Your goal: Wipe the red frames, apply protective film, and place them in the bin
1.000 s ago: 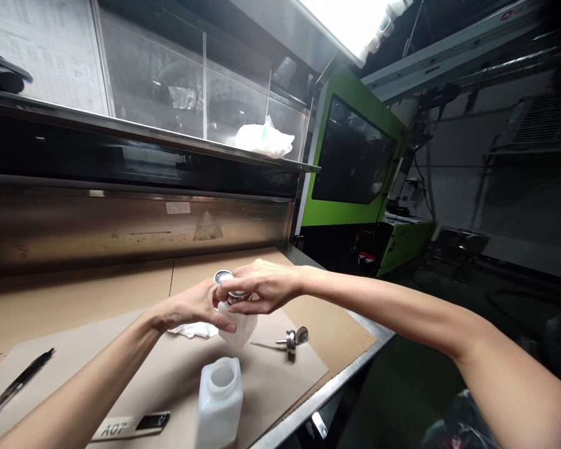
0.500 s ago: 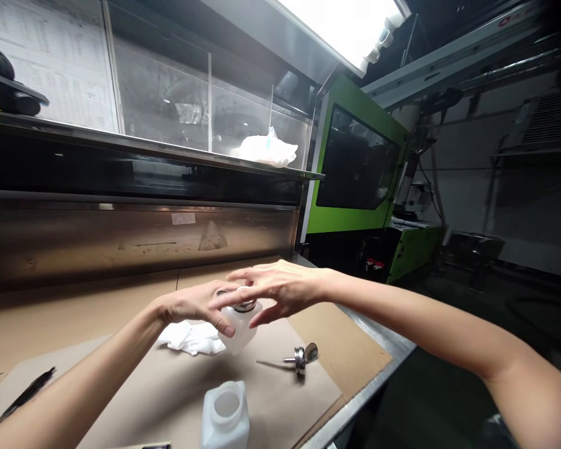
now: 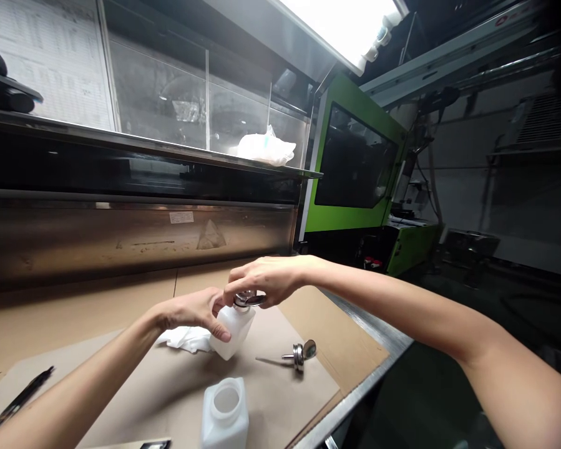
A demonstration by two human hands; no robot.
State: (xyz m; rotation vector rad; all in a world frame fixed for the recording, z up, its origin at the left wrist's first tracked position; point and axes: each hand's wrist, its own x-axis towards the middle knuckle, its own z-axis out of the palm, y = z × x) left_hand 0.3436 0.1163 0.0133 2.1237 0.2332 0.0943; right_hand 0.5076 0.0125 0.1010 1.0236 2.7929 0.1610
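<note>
My left hand (image 3: 200,315) is wrapped round a white translucent square bottle (image 3: 236,330), its thumb across the near side. Over the bottle's neck, my right hand (image 3: 266,280) has its fingers closed on a shiny metal pump cap (image 3: 248,299), partly hidden by the fingers. The bottle is tilted a little. In front of it stands a second white bottle (image 3: 224,421), its mouth uncovered. A loose metal pump head (image 3: 299,357) with a thin dip tube lies on its side to the right of both bottles.
Crumpled white cloth or tissue (image 3: 186,338) lies behind the left hand. Brown cardboard (image 3: 346,340) covers the bench, bordered by a metal edge (image 3: 378,368) on the right. A shelf (image 3: 168,146) holding a white plastic bag (image 3: 266,148) runs above. A black object (image 3: 22,396) lies at left.
The fingers of my right hand have gone from spread out to closed round the metal cap. My left hand and the bottle have shifted slightly left, with the bottle now leaning.
</note>
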